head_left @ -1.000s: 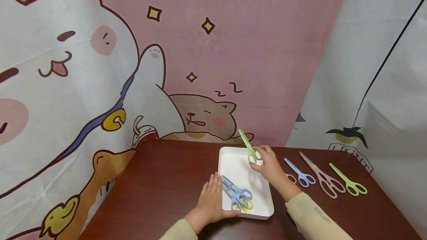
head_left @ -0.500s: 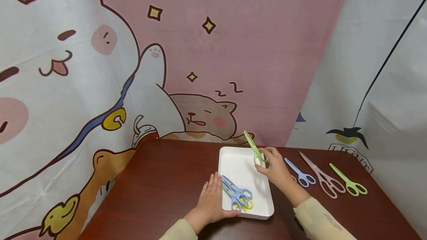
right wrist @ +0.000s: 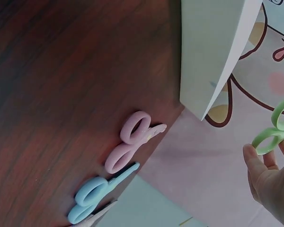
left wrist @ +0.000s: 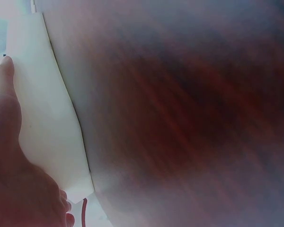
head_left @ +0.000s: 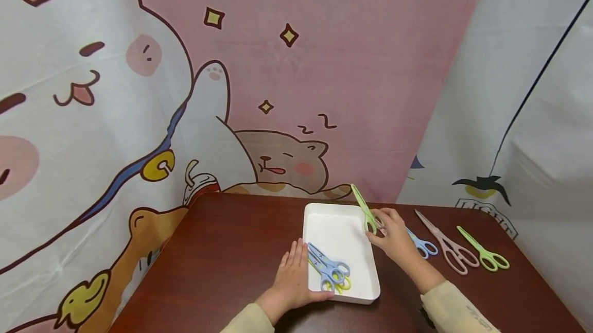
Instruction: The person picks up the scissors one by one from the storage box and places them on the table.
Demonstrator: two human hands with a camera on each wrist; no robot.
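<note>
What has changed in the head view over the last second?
The right hand moved rightward with the green scissors it pinches by the handles, from over the tray to its right edge; it now partly covers the blue scissors on the table. Nothing was picked up or let go. The left hand and tray stayed put.

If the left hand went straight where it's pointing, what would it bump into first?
Probably the white tray. The left hand seems to rest against its near-left corner, so moving on would likely nudge it; exact contact is hard to see.
</note>
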